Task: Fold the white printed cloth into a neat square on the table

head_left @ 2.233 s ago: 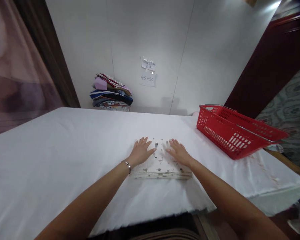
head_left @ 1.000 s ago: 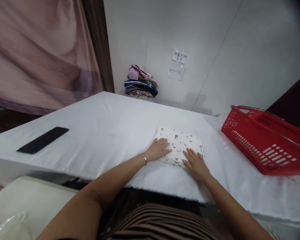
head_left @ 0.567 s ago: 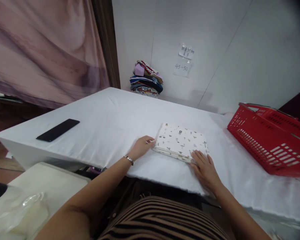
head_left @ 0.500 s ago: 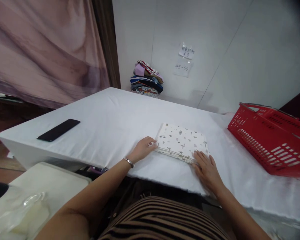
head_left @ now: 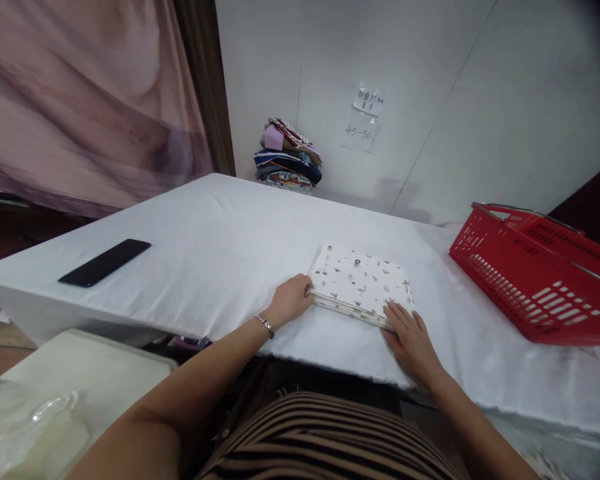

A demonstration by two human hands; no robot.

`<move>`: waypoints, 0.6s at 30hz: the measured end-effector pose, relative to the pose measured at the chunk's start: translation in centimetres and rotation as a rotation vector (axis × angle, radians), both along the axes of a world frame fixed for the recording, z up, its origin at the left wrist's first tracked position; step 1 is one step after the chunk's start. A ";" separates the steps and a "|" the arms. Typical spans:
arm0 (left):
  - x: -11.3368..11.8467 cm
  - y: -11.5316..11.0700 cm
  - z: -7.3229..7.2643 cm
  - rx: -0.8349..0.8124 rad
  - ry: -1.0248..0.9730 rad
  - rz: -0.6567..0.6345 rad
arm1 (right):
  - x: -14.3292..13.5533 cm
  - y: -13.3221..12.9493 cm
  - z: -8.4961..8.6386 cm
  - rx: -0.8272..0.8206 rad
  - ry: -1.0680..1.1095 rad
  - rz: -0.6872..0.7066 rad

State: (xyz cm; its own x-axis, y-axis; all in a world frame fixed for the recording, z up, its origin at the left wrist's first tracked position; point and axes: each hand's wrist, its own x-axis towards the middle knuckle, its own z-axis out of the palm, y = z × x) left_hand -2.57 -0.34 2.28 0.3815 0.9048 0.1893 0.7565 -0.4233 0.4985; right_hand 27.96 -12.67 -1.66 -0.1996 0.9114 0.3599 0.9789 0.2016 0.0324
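Note:
A white folded cloth (head_left: 361,277) printed with small grey and brown motifs lies on the white-covered table (head_left: 220,253). Several layers show along its front edge. At its near left corner, my left hand (head_left: 291,299) is closed, fingers curled round the edge; the fingertips are partly hidden. My right hand (head_left: 411,340) rests with outstretched fingers on the near right corner, its thumb by the front edge.
A red plastic basket (head_left: 525,280) stands at the right. On the left lies a black flat object (head_left: 106,263) like a phone. Folded fabrics (head_left: 287,160) are piled at the back by the wall. A pale stool-like surface (head_left: 105,373) holds clear plastic at lower left.
My left hand's fingers have gone from stretched out to curled round the cloth's corner. My right hand stays on its corner. The view has shifted slightly.

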 end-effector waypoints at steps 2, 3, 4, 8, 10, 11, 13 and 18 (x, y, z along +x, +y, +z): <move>0.0 0.1 0.1 0.068 0.035 0.011 | -0.1 -0.1 -0.1 0.014 -0.006 0.006; 0.0 0.1 0.0 0.088 0.045 0.016 | -0.1 -0.1 -0.2 0.017 -0.009 0.014; -0.1 0.2 0.0 0.093 0.051 0.022 | -0.1 -0.1 -0.2 0.019 -0.012 0.024; -0.5 0.3 -0.5 0.018 0.045 0.056 | -0.3 -0.2 -0.1 0.015 -0.017 0.055; -0.6 0.4 -0.6 -0.006 0.042 0.062 | -0.4 -0.2 0.0 0.006 -0.017 0.054; -0.7 0.4 -0.5 -0.016 0.044 0.061 | -0.4 -0.2 0.1 0.003 -0.015 0.052; -0.8 0.3 -0.1 -0.038 0.053 0.050 | -0.4 -0.2 0.1 0.000 -0.010 0.046; 0.7 -0.2 2.1 0.074 0.013 -0.097 | -0.6 -0.1 -0.2 0.011 -0.008 0.031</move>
State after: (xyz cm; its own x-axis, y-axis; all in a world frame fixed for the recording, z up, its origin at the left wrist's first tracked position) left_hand -1.87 -0.51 4.38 0.4695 0.8471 0.2491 0.7163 -0.5303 0.4535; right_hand 27.41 -12.79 -1.90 -0.2306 0.9007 0.3681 0.9719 0.2316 0.0422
